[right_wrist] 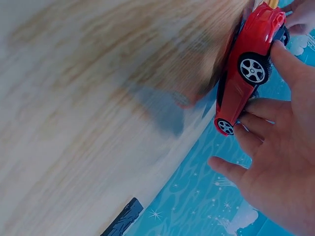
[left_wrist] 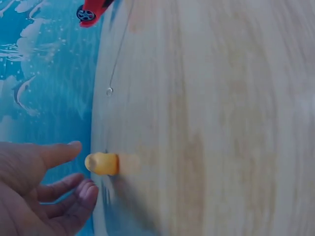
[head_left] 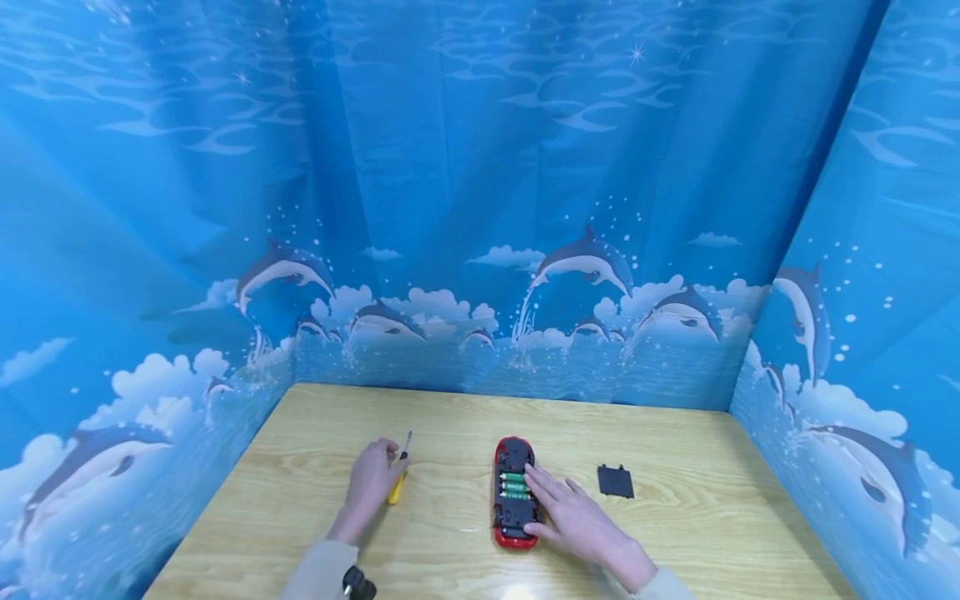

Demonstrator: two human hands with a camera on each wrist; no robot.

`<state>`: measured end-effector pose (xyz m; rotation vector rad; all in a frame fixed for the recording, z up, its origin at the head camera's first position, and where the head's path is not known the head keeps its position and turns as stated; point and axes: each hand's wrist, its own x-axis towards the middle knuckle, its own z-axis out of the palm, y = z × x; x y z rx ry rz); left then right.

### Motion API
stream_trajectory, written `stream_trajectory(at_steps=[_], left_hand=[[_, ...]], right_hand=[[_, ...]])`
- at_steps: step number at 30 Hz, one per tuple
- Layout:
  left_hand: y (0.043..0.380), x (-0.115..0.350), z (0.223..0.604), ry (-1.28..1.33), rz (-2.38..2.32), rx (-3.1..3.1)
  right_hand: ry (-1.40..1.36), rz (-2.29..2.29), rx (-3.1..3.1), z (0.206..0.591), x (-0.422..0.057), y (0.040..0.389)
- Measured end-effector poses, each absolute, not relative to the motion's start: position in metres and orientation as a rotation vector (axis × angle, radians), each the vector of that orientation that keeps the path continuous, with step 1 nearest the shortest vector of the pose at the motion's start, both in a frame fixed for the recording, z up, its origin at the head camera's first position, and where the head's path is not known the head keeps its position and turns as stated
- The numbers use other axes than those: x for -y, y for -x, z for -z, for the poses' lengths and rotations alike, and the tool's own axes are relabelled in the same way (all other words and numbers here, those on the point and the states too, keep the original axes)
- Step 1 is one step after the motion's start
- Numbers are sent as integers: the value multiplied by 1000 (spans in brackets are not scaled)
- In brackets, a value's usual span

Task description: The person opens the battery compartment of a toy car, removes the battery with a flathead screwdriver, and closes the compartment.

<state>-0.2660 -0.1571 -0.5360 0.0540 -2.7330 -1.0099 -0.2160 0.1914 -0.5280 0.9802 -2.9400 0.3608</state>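
Note:
A red toy car (head_left: 513,546) lies upside down on the table, its black underside facing up. Green batteries (head_left: 514,486) sit side by side in its open compartment. My right hand (head_left: 581,521) rests along the car's right side, thumb toward the near end and fingertips at the edge; in the right wrist view the fingers are nearly straight beside the wheels (right_wrist: 252,70). At the left, my left hand (head_left: 371,475) is beside a screwdriver with a yellow handle (head_left: 396,490). Its fingers are loosely bent and apart from the handle in the left wrist view.
To the right of the car lies a black battery cover (head_left: 616,481) with small tabs. A thin line with a tiny round end (left_wrist: 110,91) shows on the wooden table (head_left: 442,417). Blue dolphin-print curtains (head_left: 465,208) border the back and sides.

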Motion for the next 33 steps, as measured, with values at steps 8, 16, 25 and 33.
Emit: stream_trajectory(at_steps=[8, 16, 25, 33], left_hand=[[266, 161, 541, -172, 1066, 2820], [269, 161, 543, -121, 1024, 2794], [267, 154, 539, 30, 1067, 2707], [266, 142, 534, 181, 1118, 2671]], right_hand=[[-971, -402, 2962, 524, -191, 215], [-961, -399, 2964, 525, -190, 216], [-943, -331, 2952, 530, -189, 216], [-925, -345, 2962, 527, -188, 218]])
